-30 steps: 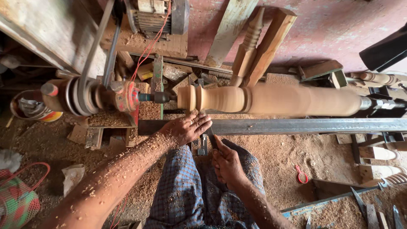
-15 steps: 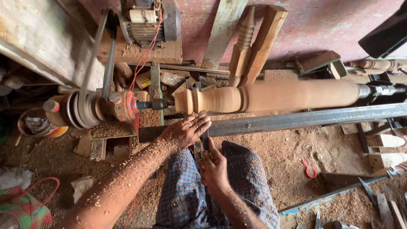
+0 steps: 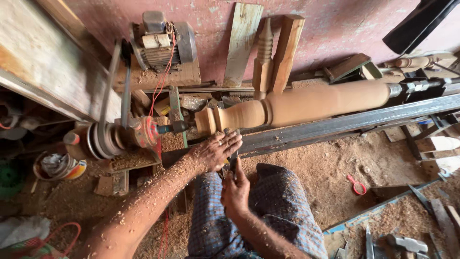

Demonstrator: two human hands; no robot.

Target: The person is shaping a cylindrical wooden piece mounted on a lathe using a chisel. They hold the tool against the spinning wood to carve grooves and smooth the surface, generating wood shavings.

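Your right hand [image 3: 235,191] has climbed since a second ago: back then it sat lower and to the right over your lap, and now it's up tight behind the left one, thumb pointing at the lathe. It's clenched around the handle of the chisel [image 3: 233,152], fingers fully wrapped. Your left hand [image 3: 214,151] has barely budged, still pressed flat over the blade where it crosses the steel rail [image 3: 335,125], fingers spread rather than closed, so it's pinning the tool down, not gripping it. Both hands now line up behind one edge, and I'd read that as you steadying the cut.

Out past your fingertips, the chisel tip reaches toward the wooden spindle [image 3: 297,105], at the narrow groove between the small flared end on the left and the long fat barrel on the right. Whether steel touches wood, I can't tell; your knuckles cover it.

The spindle hangs across the scene between the red chuck [image 3: 146,132] at the left and the metal centre at the far right. Compared with the earlier frame your view has pulled back and up, so the motor [image 3: 163,41] on its wooden block against the far wall now shows whole. Sawdust coats your left forearm and the floor, and a red loop [image 3: 357,184] lies in the shavings to your right.
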